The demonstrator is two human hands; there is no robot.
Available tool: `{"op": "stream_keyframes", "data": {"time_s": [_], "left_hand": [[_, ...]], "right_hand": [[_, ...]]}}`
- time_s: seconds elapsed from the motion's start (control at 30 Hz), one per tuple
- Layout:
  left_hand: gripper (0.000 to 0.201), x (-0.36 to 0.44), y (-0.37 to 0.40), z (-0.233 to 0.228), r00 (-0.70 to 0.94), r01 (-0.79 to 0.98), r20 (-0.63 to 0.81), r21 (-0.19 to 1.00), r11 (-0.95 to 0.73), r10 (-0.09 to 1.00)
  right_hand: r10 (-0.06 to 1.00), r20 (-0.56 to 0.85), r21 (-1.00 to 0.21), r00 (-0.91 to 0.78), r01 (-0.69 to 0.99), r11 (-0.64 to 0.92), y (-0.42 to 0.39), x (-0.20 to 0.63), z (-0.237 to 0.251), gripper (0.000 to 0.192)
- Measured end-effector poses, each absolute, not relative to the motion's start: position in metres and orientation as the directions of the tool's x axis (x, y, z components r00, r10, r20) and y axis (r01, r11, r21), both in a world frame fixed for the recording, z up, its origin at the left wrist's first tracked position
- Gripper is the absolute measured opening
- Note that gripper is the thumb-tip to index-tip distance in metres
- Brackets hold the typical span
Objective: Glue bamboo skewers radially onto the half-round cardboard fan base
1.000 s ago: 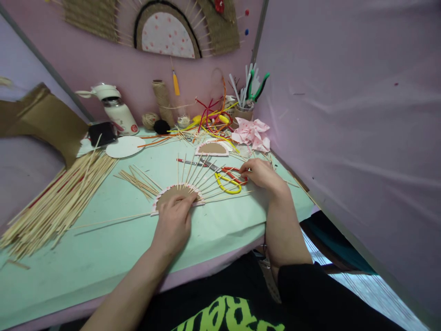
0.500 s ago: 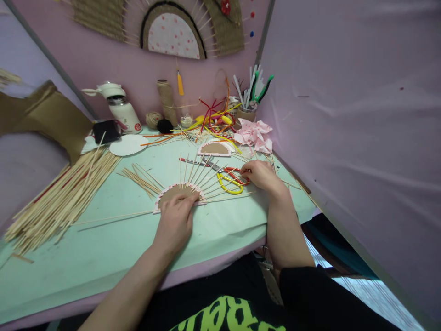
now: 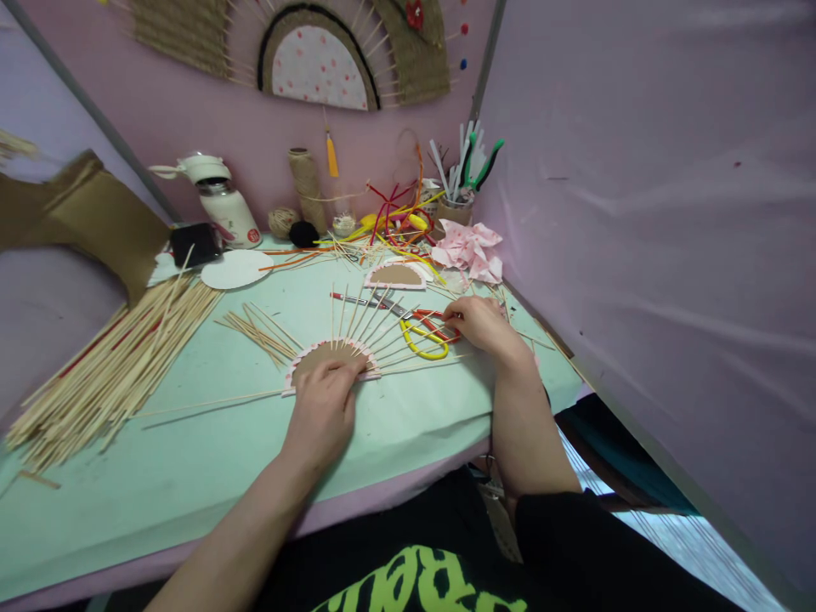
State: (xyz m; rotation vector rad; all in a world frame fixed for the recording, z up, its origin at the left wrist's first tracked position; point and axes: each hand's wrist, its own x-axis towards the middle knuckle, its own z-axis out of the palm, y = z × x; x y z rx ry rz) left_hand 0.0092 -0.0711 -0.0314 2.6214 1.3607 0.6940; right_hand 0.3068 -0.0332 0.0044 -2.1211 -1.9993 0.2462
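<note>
A half-round brown card piece with a pink scalloped edge (image 3: 319, 353) lies on the pale green table top (image 3: 191, 450), and several thin bamboo sticks (image 3: 357, 316) fan out from it. My left hand (image 3: 322, 408) rests on it, fingertips pressing its lower edge. My right hand (image 3: 484, 327) lies to the right, its curled fingertips at the sticks' outer ends and against the red and yellow handles of a pair of scissors (image 3: 424, 333). Whether those fingers pinch anything is hidden.
A big bundle of long sticks (image 3: 108, 365) lies at the left, a smaller loose pile (image 3: 258, 331) nearer the card. At the back stand a white bottle (image 3: 223, 204), twine spools (image 3: 306, 183), coloured cords (image 3: 399, 221), a tool cup (image 3: 454, 204), pink paper (image 3: 468, 246) and a second half-round card (image 3: 396, 274).
The view has shifted slightly. Both hands stay where they were, the left on the card piece and the right by the scissors.
</note>
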Motion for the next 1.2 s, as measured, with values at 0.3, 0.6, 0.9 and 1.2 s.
{"op": "stream_keyframes", "data": {"time_s": [0.3,0.6,0.9,1.2], "left_hand": [[0.044,0.0098,-0.0707,-0.0299,0.486,0.752,0.349,0.299,-0.587,0.801],[0.044,0.0100,-0.0712,-0.0300,0.482,0.742,0.360,0.317,-0.590,0.799],[0.042,0.0098,-0.0711,-0.0301,0.481,0.736,0.371,0.321,-0.596,0.794],[0.043,0.0092,-0.0705,-0.0311,0.461,0.737,0.386,0.335,-0.587,0.799]], "right_hand": [[0.997,0.023,-0.299,0.070,0.953,-0.060,-0.0330,0.3054,0.0050,0.021],[0.997,0.032,-0.305,0.064,0.951,-0.051,-0.0322,0.3062,0.0037,0.021],[0.995,0.060,-0.336,0.075,0.940,-0.051,-0.0328,0.3056,0.0061,0.025],[0.991,0.108,-0.323,0.080,0.946,-0.041,-0.0334,0.3084,0.0038,0.026]]}}
